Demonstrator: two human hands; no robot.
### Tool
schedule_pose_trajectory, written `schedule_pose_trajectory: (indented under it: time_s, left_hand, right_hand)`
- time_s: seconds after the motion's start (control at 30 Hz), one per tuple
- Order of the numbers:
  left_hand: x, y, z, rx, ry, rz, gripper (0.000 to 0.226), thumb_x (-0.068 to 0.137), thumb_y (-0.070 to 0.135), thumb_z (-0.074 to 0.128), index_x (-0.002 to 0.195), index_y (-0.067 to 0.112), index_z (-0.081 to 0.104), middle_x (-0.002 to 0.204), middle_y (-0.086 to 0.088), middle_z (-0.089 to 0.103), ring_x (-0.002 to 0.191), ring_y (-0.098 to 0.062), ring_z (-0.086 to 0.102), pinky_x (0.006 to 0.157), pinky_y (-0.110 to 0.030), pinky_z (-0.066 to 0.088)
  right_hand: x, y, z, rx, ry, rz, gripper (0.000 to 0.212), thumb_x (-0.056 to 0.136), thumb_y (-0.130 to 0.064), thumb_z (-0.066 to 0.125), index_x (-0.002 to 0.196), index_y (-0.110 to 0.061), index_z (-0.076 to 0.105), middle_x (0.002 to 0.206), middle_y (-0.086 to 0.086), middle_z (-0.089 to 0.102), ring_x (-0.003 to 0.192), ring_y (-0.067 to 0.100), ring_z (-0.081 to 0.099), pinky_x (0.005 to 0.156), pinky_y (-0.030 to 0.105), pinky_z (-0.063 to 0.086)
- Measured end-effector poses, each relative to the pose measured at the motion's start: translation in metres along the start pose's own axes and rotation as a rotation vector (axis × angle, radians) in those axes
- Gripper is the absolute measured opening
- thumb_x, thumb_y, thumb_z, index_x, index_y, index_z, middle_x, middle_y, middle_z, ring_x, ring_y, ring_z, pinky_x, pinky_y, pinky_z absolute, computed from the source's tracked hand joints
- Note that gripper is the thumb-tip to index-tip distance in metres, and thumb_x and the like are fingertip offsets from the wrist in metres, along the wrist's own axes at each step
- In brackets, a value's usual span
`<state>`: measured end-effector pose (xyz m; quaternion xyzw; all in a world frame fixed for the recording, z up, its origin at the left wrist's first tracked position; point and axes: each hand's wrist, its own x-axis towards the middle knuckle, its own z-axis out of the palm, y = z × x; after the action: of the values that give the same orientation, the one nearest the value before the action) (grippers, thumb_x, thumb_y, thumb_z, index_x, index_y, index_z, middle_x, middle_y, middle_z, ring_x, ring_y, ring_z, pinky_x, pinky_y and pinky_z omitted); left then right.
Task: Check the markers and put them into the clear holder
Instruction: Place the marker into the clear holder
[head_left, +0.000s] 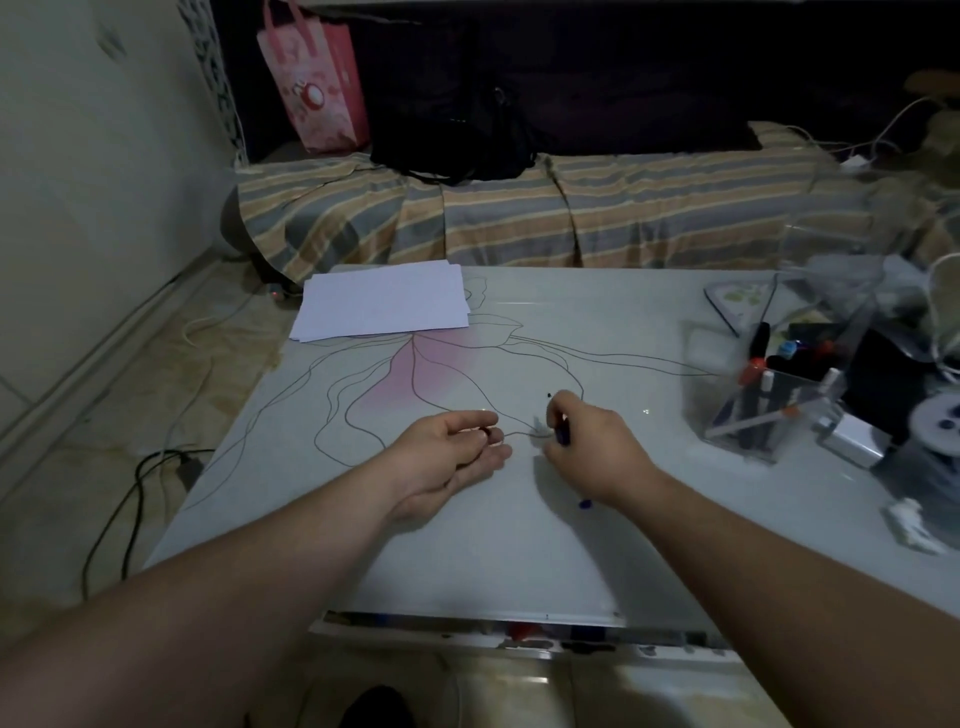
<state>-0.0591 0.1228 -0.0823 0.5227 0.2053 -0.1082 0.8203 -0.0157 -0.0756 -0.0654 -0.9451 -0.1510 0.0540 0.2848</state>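
Observation:
My right hand (589, 441) grips a blue marker (562, 435) in the middle of the white table (519, 545); its dark tip pokes up past my fingers and its blue end shows below my wrist. A few centimetres to the left, my left hand (449, 457) lies palm up with curled fingers around a small dark cap (485, 432). The clear holder (761, 402) stands at the right of the table with several markers leaning inside it.
A stack of white paper (382, 301) lies at the table's far left. Clutter, a black box (878, 379) and a spool fill the right edge. A striped sofa (519, 218) runs behind the table. Cables trail on the floor at left.

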Motion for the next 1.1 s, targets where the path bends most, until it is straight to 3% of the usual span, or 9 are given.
schedule_pose_trajectory:
  time_s: [0.1, 0.2, 0.27, 0.37, 0.53, 0.83, 0.9, 1.0, 1.1]
  left_hand:
    - [-0.001, 0.005, 0.006, -0.074, -0.060, -0.055, 0.023, 0.104, -0.004, 0.044, 0.117, 0.001, 0.062, 0.109, -0.017, 0.072, 0.104, -0.033, 0.073, 0.089, -0.038, 0.061]
    - [0.001, 0.010, 0.007, -0.031, -0.087, -0.036, 0.030, 0.103, -0.011, 0.039, 0.122, -0.001, 0.060, 0.111, -0.018, 0.071, 0.108, -0.034, 0.072, 0.083, -0.033, 0.062]
    - [0.002, 0.011, 0.008, 0.045, -0.079, 0.009, 0.032, 0.101, -0.015, 0.040, 0.123, -0.002, 0.059, 0.110, -0.017, 0.070, 0.107, -0.032, 0.072, 0.083, -0.030, 0.062]
    - [0.001, 0.010, 0.012, 0.222, -0.043, 0.102, 0.028, 0.099, -0.013, 0.046, 0.116, 0.000, 0.064, 0.109, -0.014, 0.072, 0.102, -0.025, 0.074, 0.079, -0.022, 0.060]
    - [0.000, 0.009, 0.021, 0.313, -0.077, 0.197, 0.028, 0.096, -0.014, 0.053, 0.099, 0.009, 0.070, 0.099, -0.010, 0.073, 0.088, -0.018, 0.070, 0.085, -0.027, 0.059]
    - [-0.005, 0.010, 0.039, 0.402, -0.100, 0.303, 0.031, 0.095, -0.009, 0.059, 0.103, 0.016, 0.073, 0.094, -0.007, 0.074, 0.083, -0.015, 0.071, 0.078, -0.020, 0.058]
    - [-0.005, 0.012, 0.039, 0.614, -0.071, 0.391, 0.028, 0.096, 0.002, 0.062, 0.109, 0.023, 0.074, 0.096, 0.002, 0.075, 0.082, -0.008, 0.069, 0.078, -0.018, 0.053]
    - [-0.005, 0.018, 0.039, 1.254, 0.002, 0.665, 0.026, 0.097, 0.022, 0.060, 0.120, 0.030, 0.071, 0.101, 0.012, 0.071, 0.090, -0.003, 0.060, 0.083, -0.019, 0.042]
    - [-0.005, 0.021, 0.041, 1.428, -0.010, 0.771, 0.023, 0.102, 0.026, 0.050, 0.119, 0.027, 0.066, 0.104, 0.005, 0.064, 0.098, -0.013, 0.054, 0.084, -0.027, 0.040]
  right_hand:
    - [-0.002, 0.004, -0.011, 0.181, 0.053, 0.022, 0.017, 0.094, -0.014, 0.054, 0.091, -0.028, 0.044, 0.085, 0.006, 0.065, 0.062, 0.028, 0.069, 0.065, 0.045, 0.059]
    - [0.001, 0.009, -0.021, 0.222, 0.091, 0.035, 0.021, 0.094, -0.022, 0.064, 0.101, -0.034, 0.048, 0.093, -0.004, 0.065, 0.076, 0.027, 0.068, 0.075, 0.047, 0.059]
    - [0.000, 0.013, -0.028, 0.249, 0.093, 0.027, 0.022, 0.093, -0.025, 0.067, 0.109, -0.034, 0.056, 0.096, -0.012, 0.067, 0.083, 0.020, 0.067, 0.079, 0.038, 0.058]
    - [-0.004, 0.018, -0.039, 0.100, 0.104, -0.084, 0.017, 0.092, -0.027, 0.067, 0.107, -0.035, 0.068, 0.095, -0.015, 0.069, 0.089, 0.013, 0.063, 0.074, 0.018, 0.047]
    - [-0.011, 0.017, -0.051, -0.264, 0.114, -0.342, 0.016, 0.094, -0.045, 0.055, 0.108, -0.042, 0.061, 0.083, -0.009, 0.062, 0.080, 0.013, 0.055, 0.070, 0.036, 0.053]
    - [-0.016, 0.015, -0.052, -0.449, 0.182, -0.383, 0.024, 0.097, -0.053, 0.048, 0.113, -0.043, 0.062, 0.083, -0.009, 0.051, 0.082, 0.020, 0.059, 0.059, 0.030, 0.039]
    - [-0.017, 0.014, -0.054, -0.496, 0.196, -0.387, 0.026, 0.097, -0.052, 0.047, 0.115, -0.042, 0.062, 0.084, -0.008, 0.052, 0.083, 0.024, 0.062, 0.060, 0.031, 0.037]
    - [-0.019, 0.010, -0.053, -0.543, 0.201, -0.373, 0.028, 0.099, -0.052, 0.044, 0.116, -0.039, 0.062, 0.089, -0.007, 0.057, 0.087, 0.026, 0.064, 0.061, 0.031, 0.034]
    - [-0.022, 0.006, -0.052, -0.535, 0.205, -0.356, 0.028, 0.100, -0.052, 0.044, 0.112, -0.036, 0.064, 0.084, -0.007, 0.052, 0.087, 0.027, 0.064, 0.060, 0.030, 0.035]
